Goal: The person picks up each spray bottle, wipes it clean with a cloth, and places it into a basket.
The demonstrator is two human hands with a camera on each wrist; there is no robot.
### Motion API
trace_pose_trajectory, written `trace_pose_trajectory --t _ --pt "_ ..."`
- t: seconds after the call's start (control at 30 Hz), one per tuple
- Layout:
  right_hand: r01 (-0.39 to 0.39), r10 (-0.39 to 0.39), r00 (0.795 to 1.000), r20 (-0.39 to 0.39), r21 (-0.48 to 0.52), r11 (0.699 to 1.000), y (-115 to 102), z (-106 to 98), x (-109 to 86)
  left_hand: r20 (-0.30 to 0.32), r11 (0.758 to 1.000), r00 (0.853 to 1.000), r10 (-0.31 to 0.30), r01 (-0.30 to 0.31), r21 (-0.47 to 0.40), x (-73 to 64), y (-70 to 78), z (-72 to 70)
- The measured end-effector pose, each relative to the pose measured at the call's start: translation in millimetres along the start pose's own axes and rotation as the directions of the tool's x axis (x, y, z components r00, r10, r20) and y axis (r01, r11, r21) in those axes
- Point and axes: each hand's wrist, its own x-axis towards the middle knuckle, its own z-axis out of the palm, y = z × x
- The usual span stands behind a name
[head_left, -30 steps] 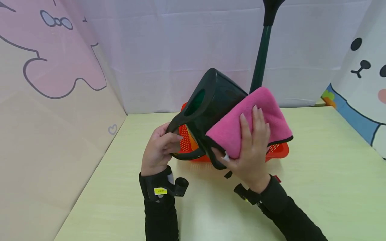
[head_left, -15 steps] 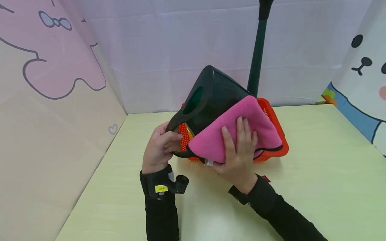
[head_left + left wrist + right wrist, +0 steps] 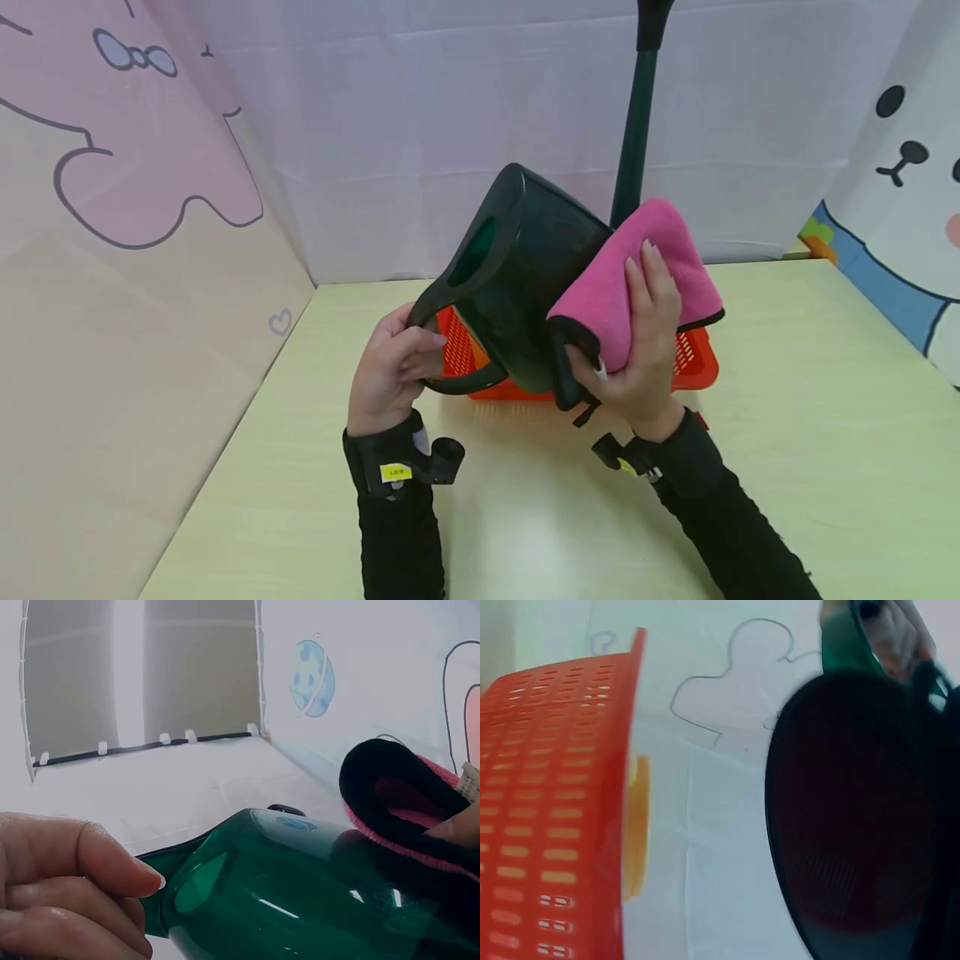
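A dark green watering can (image 3: 551,250) hangs tilted over the table, its long spout (image 3: 636,137) rising at the back. My left hand (image 3: 397,367) grips its looped handle at the left, fingers curled round. In the left wrist view, the can's green body (image 3: 300,892) looks translucent and shiny. My right hand (image 3: 645,350) holds a folded pink cloth (image 3: 600,300) with black edging against the can's right end. Its fingers lie over the cloth while the thumb tucks in at the black-edged fold (image 3: 375,772). The cloth covers part of the can.
Behind the can stands a red perforated basket (image 3: 697,362) on the pale table (image 3: 810,433). Something orange-yellow (image 3: 636,825) shows past its rim in the right wrist view. A white cloth backdrop (image 3: 450,125) closes off the back, with cartoon-printed walls at both sides.
The cloth under my right hand slid left and down across the can, then back up to the right, uncovering the lower body. My left hand has stayed on the handle, nearly still.
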Motion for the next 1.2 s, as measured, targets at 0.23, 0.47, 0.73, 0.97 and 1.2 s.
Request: trace_pose_trajectory --t 0.23,0.47,0.73,0.97,1.2 --pt "0.183 -0.152 0.978 0.141 -0.241 0.953 -30 11 -25.3 -0.068 1.000 0.997 -0.020 0.019 -0.010 1.2 -1.6 3.5" --pt "0.333 -0.247 0.933 0.262 -0.372 0.866 -49 16 -36.1 -0.112 0.995 0.989 -0.099 0.101 0.014 7.7 -3.6 12.2" --pt "0.156 -0.130 0.983 0.131 -0.209 0.965 -29 -3 -7.2 -0.038 0.995 0.995 -0.095 0.096 0.019 7.1 -4.7 11.5" --pt "-0.086 0.097 0.975 0.198 -0.065 0.994 -7 -30 20.3 0.012 0.989 0.992 -0.124 0.123 0.087 7.6 -5.1 9.5" --pt "-0.104 0.125 0.948 0.294 -0.086 0.991 -12 -31 19.4 -0.032 0.977 0.985 -0.169 0.171 0.124 10.0 -6.2 11.0"
